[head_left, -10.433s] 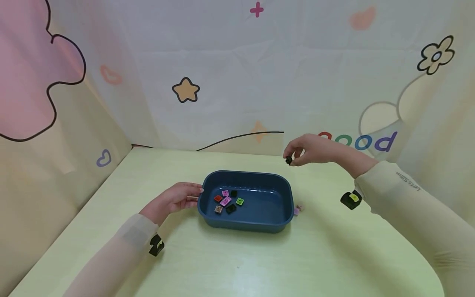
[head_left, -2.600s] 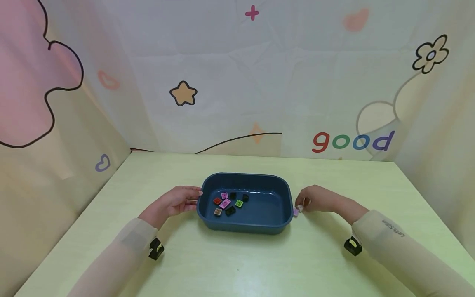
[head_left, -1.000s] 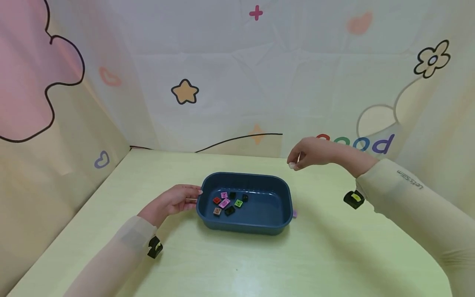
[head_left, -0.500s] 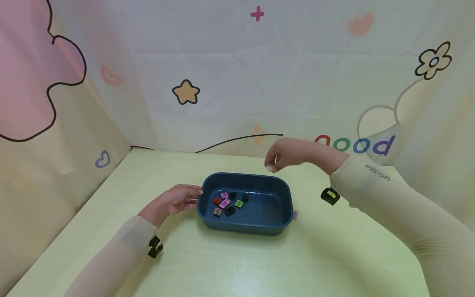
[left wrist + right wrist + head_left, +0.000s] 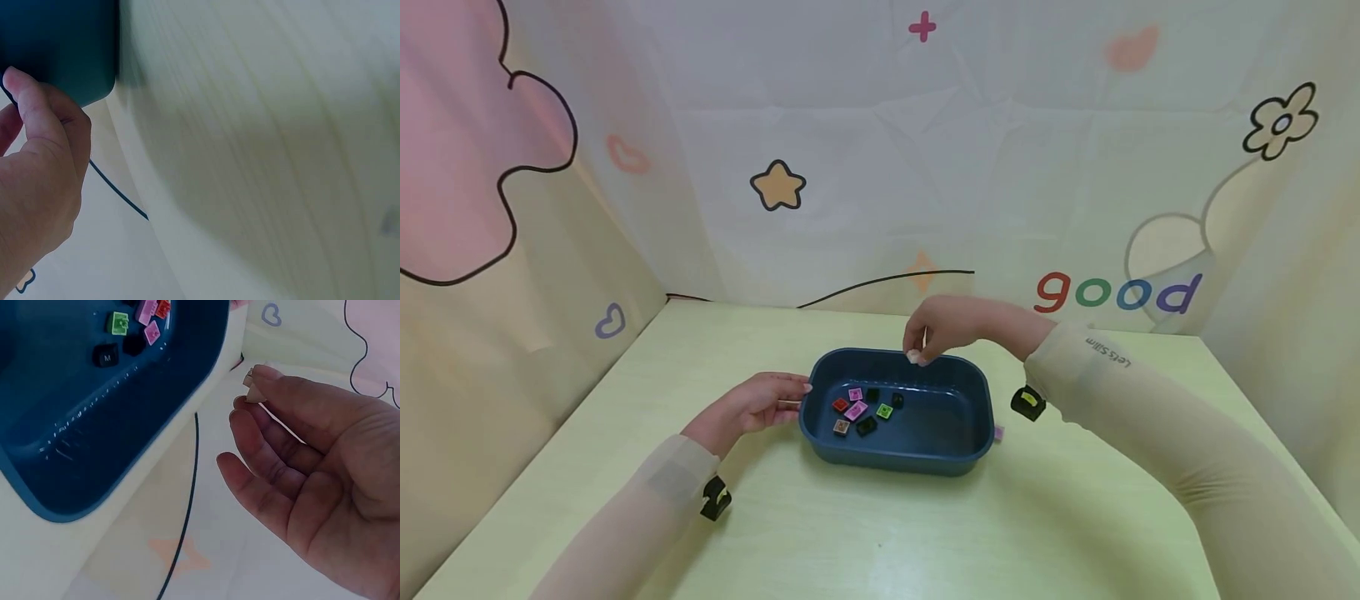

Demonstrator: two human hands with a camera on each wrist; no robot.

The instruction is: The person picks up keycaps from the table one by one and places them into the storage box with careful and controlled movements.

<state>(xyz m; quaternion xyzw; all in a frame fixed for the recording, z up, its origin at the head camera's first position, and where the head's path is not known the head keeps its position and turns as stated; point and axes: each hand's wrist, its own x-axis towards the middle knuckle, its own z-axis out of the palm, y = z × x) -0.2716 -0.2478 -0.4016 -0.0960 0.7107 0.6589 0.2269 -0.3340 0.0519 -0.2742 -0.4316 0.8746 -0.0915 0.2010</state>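
A dark blue plastic basin (image 5: 895,462) stands mid-table in the head view. In its left half lie several small keycaps, among them a red one (image 5: 840,405), a green one (image 5: 884,412) and a black one marked M (image 5: 106,355). My left hand (image 5: 756,406) grips the basin's left end by the rim, also seen at the edge of the left wrist view. Above the basin's back rim, my right hand (image 5: 947,323) pinches an off-white keycap (image 5: 255,392) between thumb and fingertips. A light purple keycap (image 5: 998,433) lies on the table against the basin's right side.
The pale yellow-green table (image 5: 880,542) extends around the basin. A patterned curtain (image 5: 880,167) hangs behind it and along both sides. Dark camera mounts (image 5: 1028,403) sit under both wrists.
The black keycap once in my right hand now lies in the basin. My right hand has picked the off-white keycap off the table and carried it left over the basin. My left hand stays put.
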